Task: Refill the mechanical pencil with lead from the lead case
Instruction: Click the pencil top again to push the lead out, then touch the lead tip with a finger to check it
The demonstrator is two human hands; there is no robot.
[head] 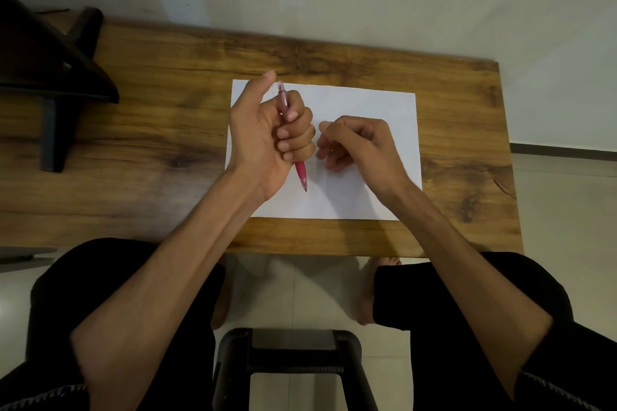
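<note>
My left hand is wrapped in a fist around a pink mechanical pencil, held upright over a white sheet of paper. The pencil's tip points down toward me and its clear top end pokes out above my fingers, with the thumb raised beside it. Just to the right of the pencil, my right hand is curled with the fingertips pinched together. Whether it holds anything is too small to tell. No lead case is visible.
The paper lies on a wooden table with its near edge close to my knees. A black stand occupies the table's left end. A dark stool stands on the tiled floor below.
</note>
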